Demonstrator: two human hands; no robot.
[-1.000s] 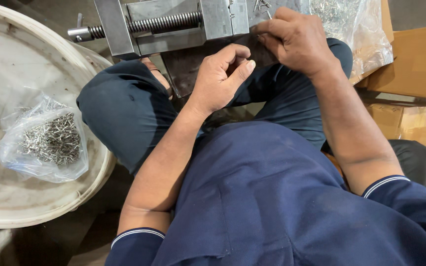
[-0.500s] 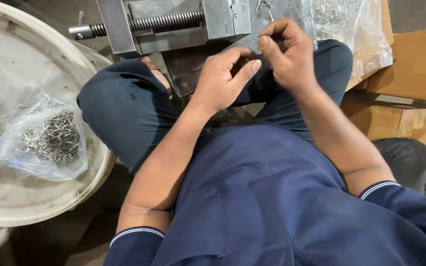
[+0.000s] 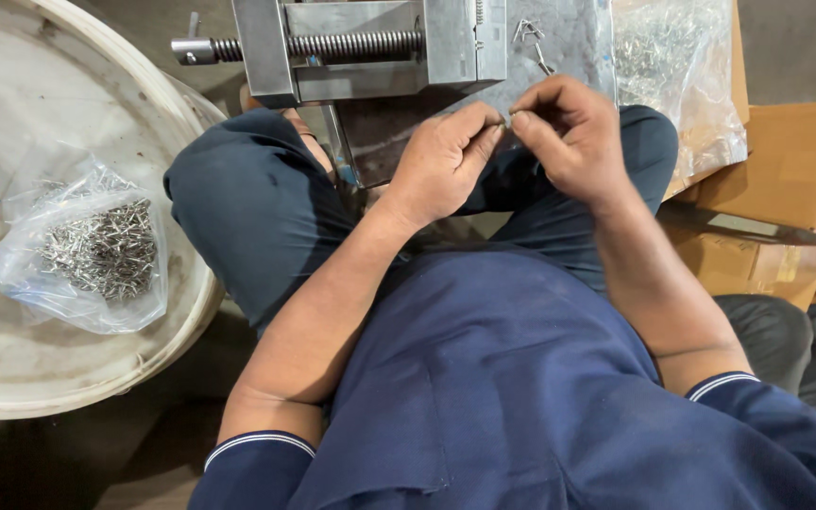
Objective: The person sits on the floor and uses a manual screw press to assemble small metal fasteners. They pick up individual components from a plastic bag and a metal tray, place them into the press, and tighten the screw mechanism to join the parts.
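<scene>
**Two hands pinch a tiny metal piece in front of a bench vise**

A seated person in dark blue works over their lap. A steel vise (image 3: 370, 47) sits ahead; a wide pale tub (image 3: 11, 104) at left holds a clear bag of small metal parts (image 3: 87, 250). The left hand (image 3: 441, 161) and right hand (image 3: 569, 137) meet fingertip to fingertip, both narrowly closed on a small wire piece (image 3: 507, 116). It looks light, stiff and easily dropped, best gripped at its ends.

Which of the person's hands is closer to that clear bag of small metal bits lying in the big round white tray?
Left. The left hand is on the tray side of the lap, though apart from the bag. The right hand is beyond it, farther from the bag.
</scene>
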